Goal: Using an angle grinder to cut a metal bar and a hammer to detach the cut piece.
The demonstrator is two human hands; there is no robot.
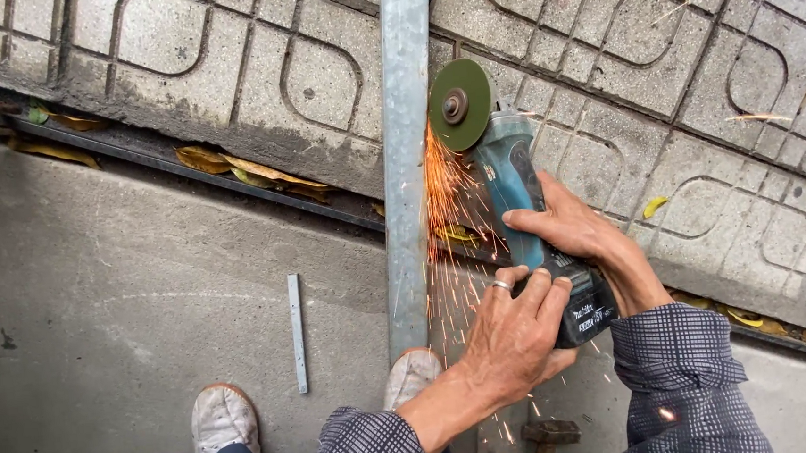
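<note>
A: Item one, ground?
B: Grey smooth concrete floor (96, 305) on the near side; patterned grey paving slabs (598, 42) on the far side, a dark channel with dry yellow leaves (248, 171) running between them.

A: Item two, largest loose piece?
B: Long grey galvanised steel post (408, 160), which lay across the channel and ran from the top edge down to the person's right white shoe (412, 375). The left white shoe (223, 419) stood well apart from it.

A: Item three, the tool?
B: Teal-bodied angle grinder with a green cutting disc (514, 186). The disc's edge touched the post's right side, and orange sparks (443, 195) fell from that contact toward the person.

A: Hands?
B: Left hand (514, 332), ring on one finger, was clamped on the grinder's rear body. Right hand (569, 229) was wrapped round the grinder's middle, fingers closed on it. Both sleeves were dark checked cloth.

A: Smaller pieces?
B: Short flat grey metal strip (297, 333) on the floor, left of the post and apart from it. Rusty brown hammer head (550, 431) near the bottom edge, partly cut off.
</note>
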